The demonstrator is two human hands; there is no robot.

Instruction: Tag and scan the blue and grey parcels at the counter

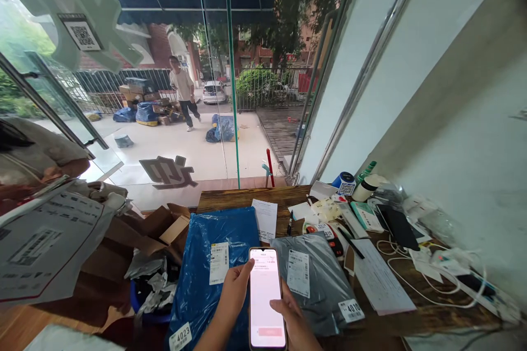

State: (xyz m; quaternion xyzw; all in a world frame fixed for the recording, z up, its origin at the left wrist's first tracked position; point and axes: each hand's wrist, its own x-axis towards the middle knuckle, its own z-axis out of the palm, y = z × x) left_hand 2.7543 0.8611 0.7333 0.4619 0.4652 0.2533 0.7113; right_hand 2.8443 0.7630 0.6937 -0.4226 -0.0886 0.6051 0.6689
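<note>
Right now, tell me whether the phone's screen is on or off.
On. The phone shows a lit white page with text lines, held between the left hand and right hand.

Wooden table (242, 197): blue parcel (206, 263) at 9 o'clock, grey parcel (317, 285) centre, paper sheet (381, 282) and white cables (432, 279) at 3 o'clock.

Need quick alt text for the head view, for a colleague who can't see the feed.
Both hands hold a smartphone with a lit pink-white screen: left hand grips its edge, right hand supports it from below. Under it, on a wooden table, lie a blue parcel tagged 4023 and a grey parcel tagged 4010.
</note>
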